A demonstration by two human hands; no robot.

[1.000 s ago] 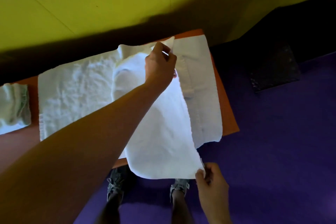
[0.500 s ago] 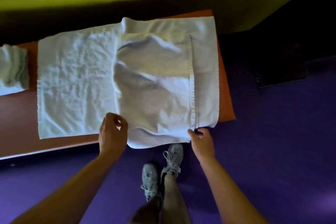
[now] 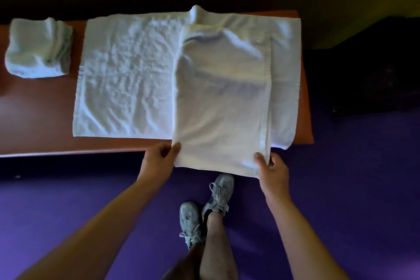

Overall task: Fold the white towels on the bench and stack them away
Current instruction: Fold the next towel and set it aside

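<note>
A folded towel (image 3: 221, 102) lies on the right half of the bench (image 3: 38, 125), on top of a larger towel spread flat (image 3: 127, 75) beneath it. Its near end hangs past the bench's front edge, and that is where both hands have it. The left hand (image 3: 159, 159) pinches the near left corner between thumb and curled fingers; the right hand (image 3: 271, 170) pinches the near right corner the same way, thumb on top. At the bench's left end sits a stack (image 3: 37, 49) of folded towels, well apart from the work.

My guess is the next fold carries this near edge toward the back edge. The trouble I'd watch for is underneath: the spread towel could drag or bunch if the top one is slid instead of lifted (terry catches on terry). There is already a ridge across the far part of the folded piece, and folding over it would lock in a lump. The two corners also look slightly uneven, the right one lower, so a skewed fold is likely unless they are squared first. A loose pinch would let the overhang drop to the floor (image 3: 68, 200).
</note>
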